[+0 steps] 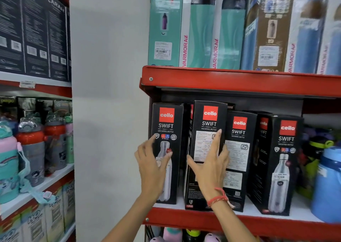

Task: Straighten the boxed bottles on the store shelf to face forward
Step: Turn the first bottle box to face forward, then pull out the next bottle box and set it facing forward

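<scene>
Several black Cello Swift bottle boxes stand on a white shelf with a red front edge (239,223). The leftmost box (172,120) shows its bottle picture to the front. My left hand (151,160) lies flat on its front, fingers apart. The second box (208,116) stands forward of the row and shows its text label side. My right hand (210,168) rests on that face with spread fingers, a red thread on the wrist. The third box (239,149) also shows its label side. The fourth box (282,158) is turned at an angle with its picture face to the right.
Tall Varmora boxes (199,29) fill the shelf above. Blue and green loose bottles (326,182) stand right of the black boxes. A white wall (108,94) separates this rack from a left rack with children's bottles (31,140) and dark Larah boxes (33,29).
</scene>
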